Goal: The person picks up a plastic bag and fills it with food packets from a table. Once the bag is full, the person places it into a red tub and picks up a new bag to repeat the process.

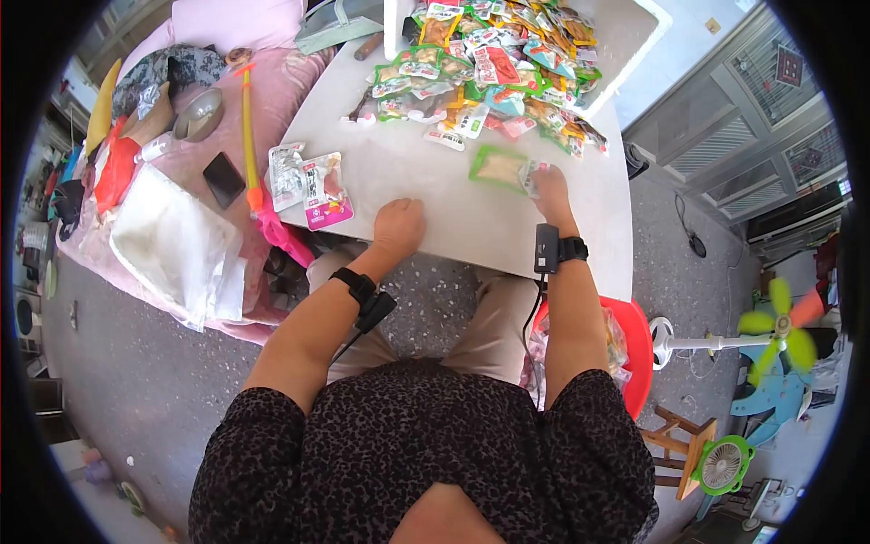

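My right hand (553,194) pinches one end of a green-edged food packet (499,169), which is blurred and held over the white table (435,218). My left hand (400,227) rests curled into a fist at the table's near edge, with nothing showing in it. To its left lie a pink-and-white packet (326,189) and a silvery packet (286,174), side by side at the table edge. Beyond both hands, a big heap of colourful snack packets (494,68) spills from a white foam box (625,54) onto the tabletop.
A red tub (642,349) holding packets stands beneath the table by my right arm. On the left is a pink-covered bed (263,118) with a phone (223,179), a bowl (199,115) and a white sheet (168,240). Fans (781,326) stand at right.
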`<state>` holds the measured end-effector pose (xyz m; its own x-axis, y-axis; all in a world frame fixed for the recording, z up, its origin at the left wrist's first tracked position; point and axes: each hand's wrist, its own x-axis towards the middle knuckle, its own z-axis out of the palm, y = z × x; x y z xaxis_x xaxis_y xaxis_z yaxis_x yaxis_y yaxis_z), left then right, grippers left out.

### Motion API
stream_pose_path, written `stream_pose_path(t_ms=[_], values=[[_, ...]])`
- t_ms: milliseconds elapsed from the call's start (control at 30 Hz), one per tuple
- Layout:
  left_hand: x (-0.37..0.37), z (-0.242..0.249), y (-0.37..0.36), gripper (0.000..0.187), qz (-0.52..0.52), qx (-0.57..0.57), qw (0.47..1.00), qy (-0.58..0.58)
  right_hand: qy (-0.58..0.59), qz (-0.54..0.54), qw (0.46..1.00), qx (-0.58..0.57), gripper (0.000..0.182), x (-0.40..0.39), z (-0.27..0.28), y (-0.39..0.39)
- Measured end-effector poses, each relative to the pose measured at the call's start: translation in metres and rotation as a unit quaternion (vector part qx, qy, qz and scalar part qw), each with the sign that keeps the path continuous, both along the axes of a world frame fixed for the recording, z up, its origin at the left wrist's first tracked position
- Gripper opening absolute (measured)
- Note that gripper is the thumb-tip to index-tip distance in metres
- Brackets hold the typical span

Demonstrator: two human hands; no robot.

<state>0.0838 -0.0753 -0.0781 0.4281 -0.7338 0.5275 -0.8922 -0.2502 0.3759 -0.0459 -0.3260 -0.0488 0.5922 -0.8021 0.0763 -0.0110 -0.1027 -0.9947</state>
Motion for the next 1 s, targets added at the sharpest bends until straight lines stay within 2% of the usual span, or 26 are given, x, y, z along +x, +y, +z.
stream_pose_path(t_ms=[33, 100, 167, 267, 367, 467, 533, 567, 600, 700, 800, 867, 933, 1000], values=[[0.000, 0.000, 0.000, 0.007, -0.001, 0.001, 1.000, -0.001, 0.010, -0.036, 0.999, 0.029, 0.009, -0.004, 0.004, 0.001], [0.000, -0.002, 0.000, 0.007, 0.001, 0.004, 1.000, 0.003, 0.010, -0.047, 0.996, -0.079, 0.007, -0.014, -0.038, -0.033], [0.000, -0.004, -0.001, 0.007, 0.007, 0.006, 1.000, 0.012, 0.142, -0.137, 0.978, -0.070, 0.010, -0.019, -0.029, -0.037], [-0.001, -0.001, 0.000, 0.006, 0.014, 0.004, 1.000, 0.014, 0.194, -0.216, 0.927, -0.238, 0.019, -0.015, -0.035, -0.053], [0.000, -0.004, 0.000, 0.006, 0.011, -0.017, 1.000, 0.019, 0.211, -0.287, 0.841, -0.408, 0.020, 0.005, -0.016, -0.050], [0.000, 0.000, 0.000, 0.006, 0.008, 0.000, 1.000, -0.006, 0.188, -0.129, 0.896, -0.381, 0.024, 0.045, -0.020, -0.054], [0.000, -0.001, 0.000, 0.006, 0.003, -0.004, 1.000, 0.004, 0.251, 0.000, 0.947, -0.201, 0.028, 0.074, 0.007, -0.023], [0.001, -0.001, 0.001, 0.006, 0.002, -0.005, 1.000, 0.008, 0.154, 0.040, 0.986, -0.045, 0.029, 0.091, -0.014, -0.026], [0.001, -0.002, 0.001, 0.006, 0.004, -0.004, 1.000, 0.017, 0.052, 0.078, 0.989, 0.113, 0.030, 0.110, -0.038, -0.031], [0.001, -0.004, 0.001, 0.006, 0.007, 0.000, 0.999, 0.035, 0.175, -0.048, 0.979, -0.098, 0.028, 0.163, -0.054, -0.024], [0.003, -0.005, 0.000, 0.006, 0.006, 0.005, 0.999, 0.035, 0.138, -0.092, 0.980, -0.112, 0.046, 0.183, -0.053, -0.020], [0.003, -0.005, 0.000, 0.006, 0.005, 0.007, 0.999, 0.039, 0.165, -0.076, 0.924, -0.337, 0.024, 0.204, -0.110, -0.055], [0.002, -0.004, 0.001, 0.006, -0.001, -0.007, 0.999, 0.035, 0.191, -0.036, 0.869, -0.456, 0.015, 0.199, -0.120, -0.061], [0.001, -0.002, 0.001, 0.006, -0.002, -0.015, 0.999, 0.032, 0.219, 0.026, 0.833, -0.507, 0.016, 0.185, -0.115, -0.065]])
